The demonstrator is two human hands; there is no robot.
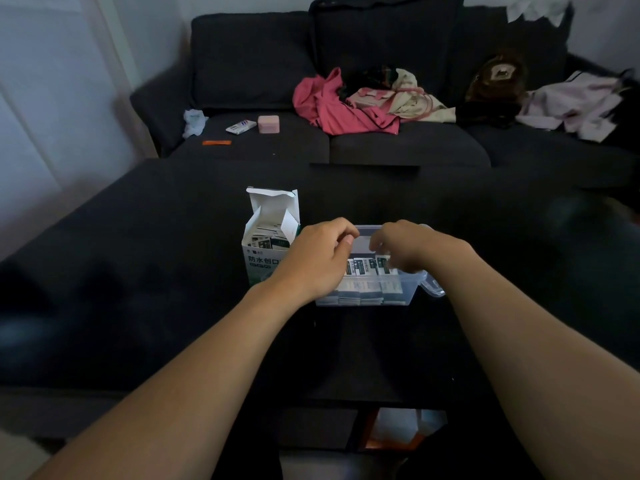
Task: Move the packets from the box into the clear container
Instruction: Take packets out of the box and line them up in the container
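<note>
A white and green cardboard box (pixel 266 237) stands open on the dark table, with several packets (pixel 268 241) still inside. Just right of it sits the clear container (pixel 398 296), holding a row of upright packets (pixel 367 266). My left hand (pixel 318 258) hovers over the container's left end with curled fingers, covering its near left corner. My right hand (pixel 405 245) reaches into the container's right side, its fingers curled down at the packets there. Whether either hand pinches a packet is hidden by the fingers.
The container's lid (pixel 433 289) hangs off its right side. Behind the table is a dark sofa (pixel 242 64) with pink clothes (pixel 332 105), a small pink case (pixel 268 124), a packet (pixel 240 127) and an orange strip (pixel 216 143).
</note>
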